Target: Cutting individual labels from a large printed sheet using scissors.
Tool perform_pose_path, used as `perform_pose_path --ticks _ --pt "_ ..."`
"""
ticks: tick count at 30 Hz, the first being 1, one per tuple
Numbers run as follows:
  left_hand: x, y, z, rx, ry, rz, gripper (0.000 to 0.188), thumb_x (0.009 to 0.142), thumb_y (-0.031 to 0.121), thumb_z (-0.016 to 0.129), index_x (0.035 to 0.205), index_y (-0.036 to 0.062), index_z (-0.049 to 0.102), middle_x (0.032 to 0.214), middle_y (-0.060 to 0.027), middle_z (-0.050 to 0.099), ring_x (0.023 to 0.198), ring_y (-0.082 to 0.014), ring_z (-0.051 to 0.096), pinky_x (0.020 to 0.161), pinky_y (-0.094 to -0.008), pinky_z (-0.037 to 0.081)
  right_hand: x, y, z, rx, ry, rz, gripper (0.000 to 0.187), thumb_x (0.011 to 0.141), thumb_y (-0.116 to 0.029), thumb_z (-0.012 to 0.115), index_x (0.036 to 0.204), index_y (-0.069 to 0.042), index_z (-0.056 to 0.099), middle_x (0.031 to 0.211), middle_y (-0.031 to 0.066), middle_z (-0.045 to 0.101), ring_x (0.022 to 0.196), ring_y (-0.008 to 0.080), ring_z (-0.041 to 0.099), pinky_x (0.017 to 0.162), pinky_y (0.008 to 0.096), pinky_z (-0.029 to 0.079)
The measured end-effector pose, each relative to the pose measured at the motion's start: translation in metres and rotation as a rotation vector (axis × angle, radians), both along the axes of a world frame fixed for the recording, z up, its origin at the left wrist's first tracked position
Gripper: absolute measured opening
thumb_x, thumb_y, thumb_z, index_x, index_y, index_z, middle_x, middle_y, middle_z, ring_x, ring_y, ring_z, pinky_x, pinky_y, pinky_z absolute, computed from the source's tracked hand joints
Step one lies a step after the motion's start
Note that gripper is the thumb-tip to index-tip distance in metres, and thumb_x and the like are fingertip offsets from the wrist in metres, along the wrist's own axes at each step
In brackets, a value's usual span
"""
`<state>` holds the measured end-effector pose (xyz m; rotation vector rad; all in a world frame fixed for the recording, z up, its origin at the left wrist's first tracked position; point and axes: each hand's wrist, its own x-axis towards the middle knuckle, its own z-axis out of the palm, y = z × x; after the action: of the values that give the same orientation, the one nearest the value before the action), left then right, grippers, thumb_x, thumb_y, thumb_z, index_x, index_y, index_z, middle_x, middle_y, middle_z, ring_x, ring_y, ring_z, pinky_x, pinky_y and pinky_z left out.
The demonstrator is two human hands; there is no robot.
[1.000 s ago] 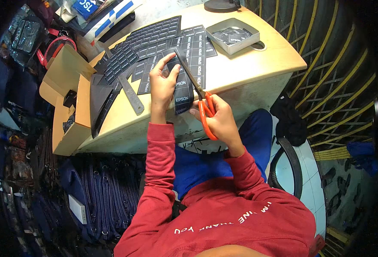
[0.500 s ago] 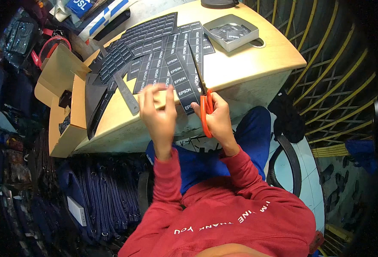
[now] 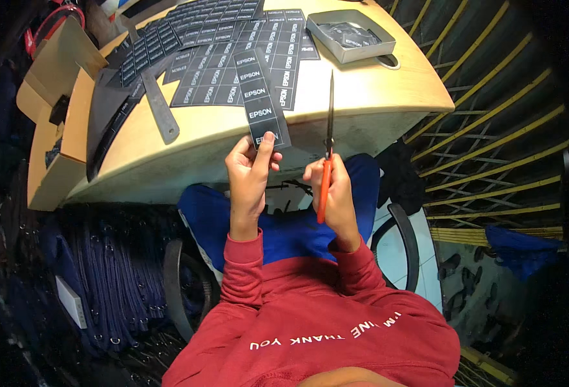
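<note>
My left hand (image 3: 249, 171) pinches the lower end of a black label strip (image 3: 259, 97), a row of rectangles with pale print. The strip stands tilted up in front of the table edge. In my right hand (image 3: 337, 200) is a pair of scissors (image 3: 330, 129) with orange handles, its dark blades pointing away from me and looking closed. The blades are apart from the strip, to its right. Beyond the strip, black printed label sheets (image 3: 200, 84) lie overlapping on the wooden table (image 3: 388, 87).
A grey open box (image 3: 368, 51) with black cut pieces stands at the far right of the table. To the left are a metal ruler (image 3: 159, 106) and an open cardboard box (image 3: 75, 129). Dark blue straps (image 3: 123, 277) hang lower left. A yellow-barred folding gate (image 3: 491, 129) is at right.
My left hand has closed on the strip's lower end, which my right hand was at before. The scissors have moved right, away from the strip. The view has shifted slightly.
</note>
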<state>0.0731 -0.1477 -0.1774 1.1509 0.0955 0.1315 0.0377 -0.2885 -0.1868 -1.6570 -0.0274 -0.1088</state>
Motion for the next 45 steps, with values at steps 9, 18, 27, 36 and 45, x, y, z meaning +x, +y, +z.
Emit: perform_pose_path --ticks 9,18,27,36,45 --pt "-0.008 -0.007 0.002 0.02 -0.001 -0.003 0.015 0.085 0.015 0.067 0.086 0.0008 0.062 0.077 -0.0034 0.062 0.063 -0.0073 0.057 0.052 -0.0191 0.043 -0.063 -0.025 -0.047 0.071 0.242 0.355 0.026 0.096 -0.028 0.044 0.096 -0.002 0.04 0.081 0.0073 0.048 0.071 0.0166 0.048 0.067 0.0299 0.042" --pt "-0.013 -0.009 -0.006 0.053 0.017 0.001 0.014 0.084 0.012 0.068 0.086 -0.0004 0.063 0.078 -0.0046 0.064 0.064 -0.0072 0.057 0.055 -0.0201 0.046 -0.069 -0.017 -0.045 0.082 0.273 0.5 0.026 0.096 -0.03 0.042 0.095 -0.003 0.04 0.08 0.0058 0.044 0.071 0.016 0.043 0.067 0.031 0.041" --pt "-0.021 -0.006 -0.012 0.016 -0.002 -0.032 0.013 0.083 0.01 0.068 0.088 -0.0009 0.064 0.081 -0.0064 0.065 0.067 -0.0085 0.06 0.061 -0.0225 0.051 -0.055 -0.008 -0.039 0.178 0.28 0.493 0.031 0.097 -0.036 0.041 0.092 -0.005 0.042 0.076 0.0012 0.042 0.066 0.0106 0.04 0.061 0.0259 0.039" --pt "-0.023 -0.002 -0.01 0.04 0.032 -0.05 0.013 0.082 0.01 0.069 0.087 -0.0014 0.064 0.081 -0.0072 0.066 0.067 -0.0094 0.061 0.062 -0.023 0.051 -0.053 -0.004 -0.042 0.198 0.295 0.486 0.04 0.095 -0.046 0.041 0.091 -0.006 0.042 0.074 0.0 0.042 0.06 0.0075 0.04 0.052 0.0227 0.04" --pt "-0.023 -0.004 -0.011 0.028 0.025 -0.042 0.014 0.081 0.01 0.069 0.086 -0.002 0.064 0.081 -0.0084 0.067 0.066 -0.0099 0.061 0.062 -0.0231 0.052 -0.052 -0.006 -0.045 0.192 0.286 0.496 0.046 0.093 -0.052 0.04 0.089 -0.006 0.042 0.07 -0.0004 0.042 0.057 0.0075 0.041 0.049 0.0228 0.041"
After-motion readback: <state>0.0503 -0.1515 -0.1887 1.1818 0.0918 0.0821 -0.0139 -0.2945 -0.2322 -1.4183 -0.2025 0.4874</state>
